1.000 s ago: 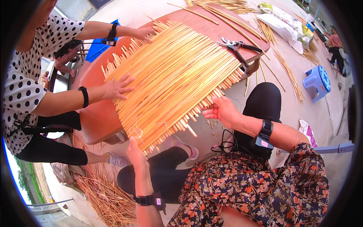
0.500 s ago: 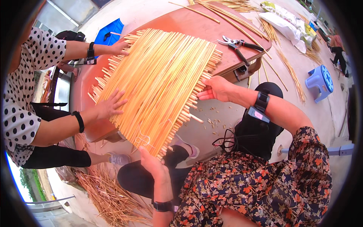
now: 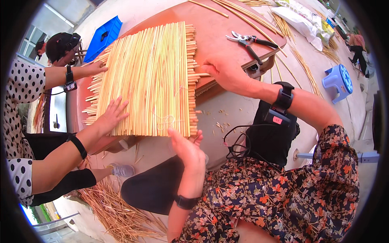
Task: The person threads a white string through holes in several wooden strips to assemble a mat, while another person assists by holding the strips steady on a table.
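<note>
A mat of pale yellow straw stalks (image 3: 146,77) lies on the reddish table, its stalks running side by side with uneven ends. A loose white thread (image 3: 165,120) curls on its near right part. My left hand (image 3: 188,148) grips the near right corner, thumb against the edge and fingers partly hidden. Beside the mat's right edge, my right hand (image 3: 227,75) has its fingers curled round the end of a protruding stalk (image 3: 204,75). A co-worker's two hands rest on the mat's left side, one hand (image 3: 113,116) lying flat on top, the other hand (image 3: 96,69) farther back.
Red-and-black pruning shears (image 3: 249,42) lie on the table (image 3: 210,28), right of the mat. Long loose stalks (image 3: 251,17) cross its far side. A blue tray (image 3: 104,37) stands at the far left, a blue stool (image 3: 338,83) at right. Straw (image 3: 115,202) is heaped on the floor.
The mat has turned, so its right edge now runs nearly straight toward me, and it sits farther left. My right hand has moved up and curled its fingers; my left hand has shifted right and up.
</note>
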`<state>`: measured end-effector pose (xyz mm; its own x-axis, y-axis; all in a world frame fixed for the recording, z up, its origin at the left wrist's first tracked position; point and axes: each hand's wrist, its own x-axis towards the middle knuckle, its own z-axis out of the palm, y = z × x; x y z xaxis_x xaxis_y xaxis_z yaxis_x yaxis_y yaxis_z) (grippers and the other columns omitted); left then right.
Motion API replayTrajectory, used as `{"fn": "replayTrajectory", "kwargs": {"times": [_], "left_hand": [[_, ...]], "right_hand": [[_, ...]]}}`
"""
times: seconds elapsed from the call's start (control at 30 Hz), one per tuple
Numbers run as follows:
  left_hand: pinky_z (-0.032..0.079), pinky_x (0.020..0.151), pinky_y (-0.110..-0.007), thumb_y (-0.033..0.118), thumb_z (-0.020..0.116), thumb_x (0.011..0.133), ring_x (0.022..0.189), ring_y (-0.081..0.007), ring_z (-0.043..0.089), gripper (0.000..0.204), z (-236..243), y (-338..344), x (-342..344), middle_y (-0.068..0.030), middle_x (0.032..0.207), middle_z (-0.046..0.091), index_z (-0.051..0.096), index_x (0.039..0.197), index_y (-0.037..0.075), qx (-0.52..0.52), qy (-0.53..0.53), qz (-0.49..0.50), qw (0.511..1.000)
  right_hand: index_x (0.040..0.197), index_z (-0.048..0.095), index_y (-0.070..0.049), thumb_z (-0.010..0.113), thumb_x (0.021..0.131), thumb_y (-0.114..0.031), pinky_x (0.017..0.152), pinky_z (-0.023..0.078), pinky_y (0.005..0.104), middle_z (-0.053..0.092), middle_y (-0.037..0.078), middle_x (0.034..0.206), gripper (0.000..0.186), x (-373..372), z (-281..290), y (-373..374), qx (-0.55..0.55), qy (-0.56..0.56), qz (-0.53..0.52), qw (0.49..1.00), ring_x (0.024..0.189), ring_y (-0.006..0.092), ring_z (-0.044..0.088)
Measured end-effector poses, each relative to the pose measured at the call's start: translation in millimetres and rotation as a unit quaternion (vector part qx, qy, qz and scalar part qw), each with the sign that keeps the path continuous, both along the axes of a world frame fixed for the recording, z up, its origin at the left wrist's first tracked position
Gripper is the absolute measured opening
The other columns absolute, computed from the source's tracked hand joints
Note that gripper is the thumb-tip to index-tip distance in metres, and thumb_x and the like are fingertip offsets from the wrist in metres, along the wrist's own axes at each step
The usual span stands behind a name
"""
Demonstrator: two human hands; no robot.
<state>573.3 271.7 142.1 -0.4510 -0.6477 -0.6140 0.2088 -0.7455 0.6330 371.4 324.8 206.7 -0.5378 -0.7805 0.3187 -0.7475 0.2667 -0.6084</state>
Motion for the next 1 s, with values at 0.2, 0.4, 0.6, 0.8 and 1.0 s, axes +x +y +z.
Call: {"fn": "replayTrajectory", "kwargs": {"times": [0.2, 0.4, 0.6, 0.8, 1.0], "left_hand": [[0.05, 0.073, -0.037, 0.053, 0.046, 0.094, 0.084, -0.0281, 0.063, 0.056, -0.5, -12.3, 13.1, -0.0119, 0.103, 0.061, 0.046, 0.123, 0.005, -0.014, 0.027, -0.079, 0.996], [0.052, 0.077, -0.038, 0.048, 0.052, 0.093, 0.086, -0.0271, 0.064, 0.055, -11.8, -47.4, 43.9, -0.0148, 0.102, 0.063, 0.049, 0.12, 0.0, -0.02, 0.04, -0.228, 0.973], [0.055, 0.072, -0.037, 0.042, 0.06, 0.09, 0.081, -0.0276, 0.066, 0.051, 1.1, -83.1, 54.6, -0.0171, 0.093, 0.065, 0.055, 0.112, -0.003, -0.002, 0.024, -0.281, 0.959], [0.057, 0.066, -0.035, 0.034, 0.063, 0.088, 0.075, -0.0275, 0.068, 0.041, 15.3, -79.9, 48.5, -0.0184, 0.087, 0.067, 0.059, 0.105, -0.004, 0.012, -0.007, -0.328, 0.944], [0.057, 0.06, -0.033, 0.028, 0.065, 0.087, 0.068, -0.0254, 0.069, 0.035, 14.6, -78.2, 47.0, -0.0183, 0.081, 0.067, 0.061, 0.102, -0.004, -0.004, -0.023, -0.346, 0.938]], "right_hand": [[0.086, 0.057, -0.001, 0.055, 0.091, -0.018, 0.06, 0.045, 0.0327, 0.054, 0.011, 0.067, 0.018, 59.7, -22.6, 24.5, -0.011, -0.231, -0.032, 0.972, 0.062, 0.016, 0.055], [0.099, 0.062, -0.001, 0.056, 0.09, -0.013, 0.074, 0.045, 0.0248, 0.06, -0.003, 0.087, 0.016, 94.5, -112.3, 17.0, -0.079, -0.495, -0.021, 0.865, 0.08, 0.0067, 0.052], [0.11, 0.057, -0.004, 0.058, 0.09, -0.007, 0.085, 0.047, 0.0261, 0.062, -0.001, 0.102, 0.02, 110.9, -111.1, -4.8, -0.152, -0.664, 0.055, 0.73, 0.1, 0.0069, 0.055], [0.118, 0.052, -0.005, 0.066, 0.085, -0.01, 0.082, 0.049, 0.026, 0.06, 0.0, 0.107, 0.036, 121.4, -110.8, -10.4, -0.194, -0.577, 0.079, 0.789, 0.097, 0.0091, 0.056], [0.108, 0.059, -0.003, 0.065, 0.083, -0.006, 0.078, 0.05, 0.0261, 0.064, 0.003, 0.104, 0.026, 125.7, -106.7, -7.9, -0.154, -0.565, 0.066, 0.808, 0.093, 0.0096, 0.058]]}}
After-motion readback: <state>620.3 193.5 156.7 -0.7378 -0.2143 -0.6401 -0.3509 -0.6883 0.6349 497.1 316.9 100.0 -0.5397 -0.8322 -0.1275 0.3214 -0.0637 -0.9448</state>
